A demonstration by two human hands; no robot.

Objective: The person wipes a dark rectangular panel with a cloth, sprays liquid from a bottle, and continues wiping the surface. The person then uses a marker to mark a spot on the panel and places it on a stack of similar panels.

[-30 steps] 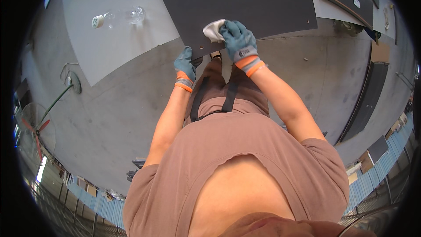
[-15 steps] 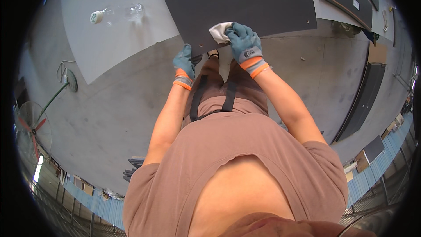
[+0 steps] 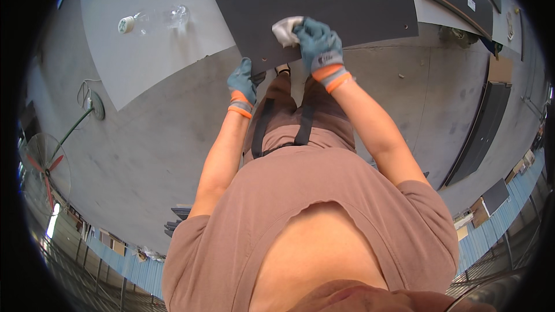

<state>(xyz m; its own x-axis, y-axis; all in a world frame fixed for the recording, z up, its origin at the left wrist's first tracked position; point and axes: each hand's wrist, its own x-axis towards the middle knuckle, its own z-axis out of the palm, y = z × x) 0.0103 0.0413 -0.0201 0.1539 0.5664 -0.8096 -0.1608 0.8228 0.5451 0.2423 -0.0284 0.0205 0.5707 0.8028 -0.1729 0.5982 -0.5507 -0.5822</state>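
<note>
Spanning the top of the view, the dark panel [image 3: 347, 0] lies beside and partly over a pale board [image 3: 150, 66]. Wiping looks under way, but the panel's even surface gives no sign of how much is done or left. The left hand [image 3: 243, 79] holds the near left corner, its fingers partly hidden, placed much as half a second ago. The right hand [image 3: 318, 43] is closed on a crumpled white cloth [image 3: 285, 32], against or just over the panel; both have shifted farther from the near edge. A small hole [image 3: 264, 59] stays uncovered near the corner.
</note>
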